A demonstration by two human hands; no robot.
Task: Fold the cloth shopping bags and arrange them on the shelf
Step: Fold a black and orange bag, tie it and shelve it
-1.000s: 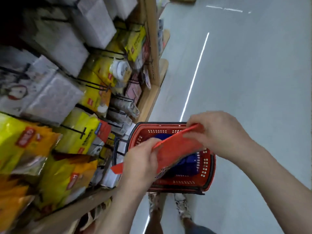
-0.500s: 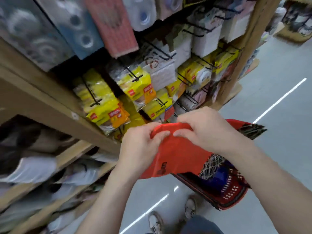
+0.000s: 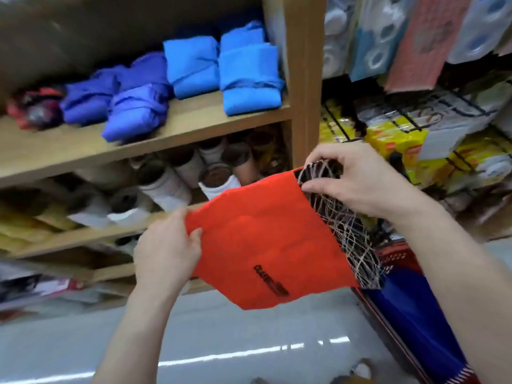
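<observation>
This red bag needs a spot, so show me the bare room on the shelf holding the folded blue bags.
Bare wood for the red bag: the front strip of the shelf before the purple bags, and the gap between them and the light blue bags. The back row is crowded; below it, rolls pack the space.

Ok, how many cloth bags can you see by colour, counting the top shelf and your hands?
Light blue bags: 3
Violet-blue bags, blurred: 3
Red patterned bag, far left, blurred: 1
Orange-red bag, in left hand and right hand: 1
Total: 8
</observation>
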